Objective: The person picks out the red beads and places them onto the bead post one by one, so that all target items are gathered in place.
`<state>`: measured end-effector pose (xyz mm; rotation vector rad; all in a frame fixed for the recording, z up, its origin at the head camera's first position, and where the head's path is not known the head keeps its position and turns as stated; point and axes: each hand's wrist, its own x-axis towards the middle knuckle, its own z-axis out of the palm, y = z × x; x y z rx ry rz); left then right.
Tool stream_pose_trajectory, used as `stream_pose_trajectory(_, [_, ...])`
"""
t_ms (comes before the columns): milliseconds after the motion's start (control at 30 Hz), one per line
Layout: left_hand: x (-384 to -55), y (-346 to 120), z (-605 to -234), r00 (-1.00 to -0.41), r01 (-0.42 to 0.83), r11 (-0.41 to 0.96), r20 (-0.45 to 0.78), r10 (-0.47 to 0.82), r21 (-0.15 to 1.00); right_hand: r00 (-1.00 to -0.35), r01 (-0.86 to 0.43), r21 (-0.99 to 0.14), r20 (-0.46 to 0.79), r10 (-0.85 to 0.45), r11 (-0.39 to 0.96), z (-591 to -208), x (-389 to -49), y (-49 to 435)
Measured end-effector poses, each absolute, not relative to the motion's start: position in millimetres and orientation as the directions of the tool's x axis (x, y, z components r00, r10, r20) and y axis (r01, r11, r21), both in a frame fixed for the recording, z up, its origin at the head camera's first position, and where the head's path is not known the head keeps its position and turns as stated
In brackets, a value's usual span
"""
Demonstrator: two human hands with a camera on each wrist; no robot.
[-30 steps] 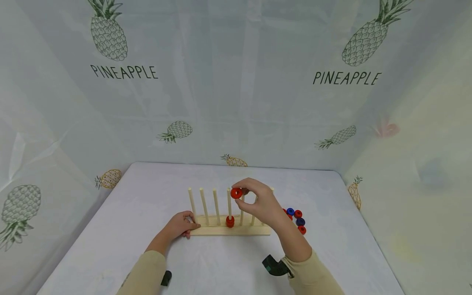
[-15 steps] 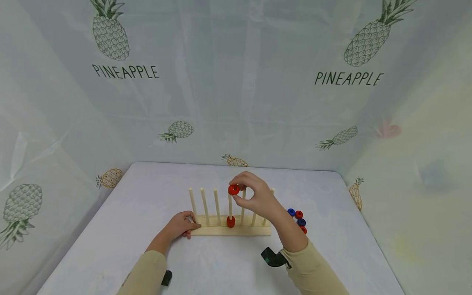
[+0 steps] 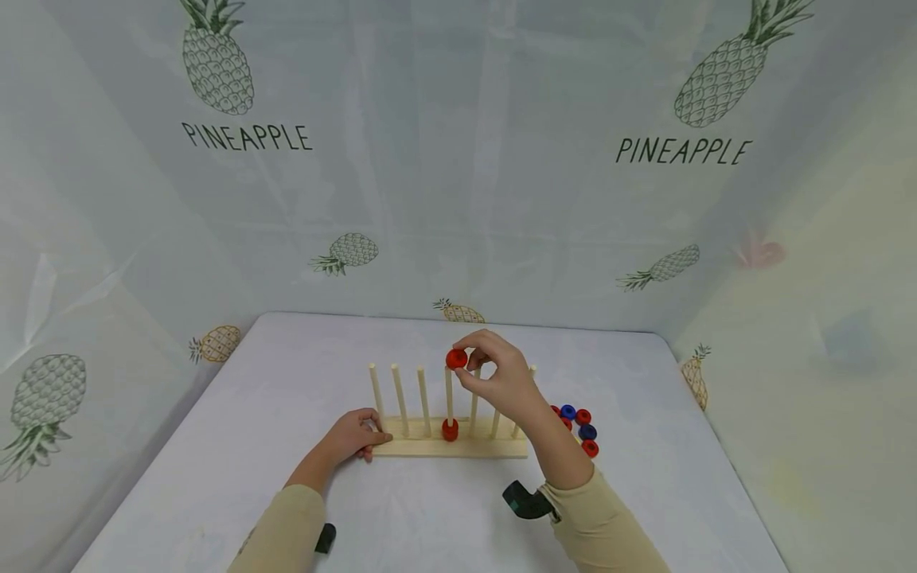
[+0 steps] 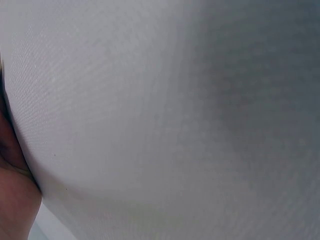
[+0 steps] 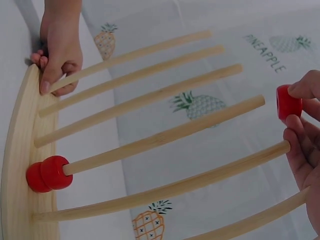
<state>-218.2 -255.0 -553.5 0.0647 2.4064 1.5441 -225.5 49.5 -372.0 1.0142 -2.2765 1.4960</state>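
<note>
Right wrist view: my right grip (image 3: 507, 383) pinches one red ring (image 5: 289, 101) between thumb and fingers, up by the tip of the fourth peg (image 5: 170, 133) from the left, clear of it! Two red rings (image 5: 56, 172) sit stacked at its foot. My left grip (image 3: 349, 435) holds the wooden base (image 3: 450, 448) by its left end; red and blue rings (image 3: 588, 432) lie rightward on the table (image 3: 401, 517).
</note>
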Motion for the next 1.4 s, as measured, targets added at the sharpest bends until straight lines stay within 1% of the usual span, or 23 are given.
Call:
stream_pose_trajectory(100, [-218.3, -254.5, -553.4, -0.96, -0.113, 0.429, -0.209, 0.185, 0.896, -0.751, -0.638, -0.728, 0.518, -0.409, 0.251, -376.5, -228.5, 50.8])
stream_pose_trajectory(300, [-217.4, -254.0, -551.9, -0.96, -0.113, 0.429, -0.209, 0.186, 0.896, -0.733, -0.66, -0.708, 0.533, -0.423, 0.251, -379.2, -230.1, 51.8])
stream_pose_trajectory(500, [-217.5, -254.6, -552.6, -0.96, -0.115, 0.426, -0.211, 0.184, 0.897, -0.736, -0.662, -0.69, 0.526, -0.427, 0.292, -379.9, -229.9, 50.6])
stream_pose_trajectory(800, [-217.3, -254.4, -552.2, -0.96, -0.115, 0.43, -0.212, 0.183, 0.895, -0.768, -0.628, -0.692, 0.475, -0.43, 0.356, -375.6, -226.8, 48.7])
stream_pose_trajectory(1167, [-216.9, -254.5, -552.7, -0.961, -0.115, 0.417, -0.208, 0.184, 0.901, -0.776, -0.617, -0.69, 0.454, -0.437, 0.378, -375.1, -227.3, 48.6])
stream_pose_trajectory(1400, [-219.1, -254.7, -554.7, -0.961, -0.112, 0.439, -0.21, 0.182, 0.892, -0.776, -0.617, -0.688, 0.451, -0.441, 0.382, -374.7, -227.6, 48.2])
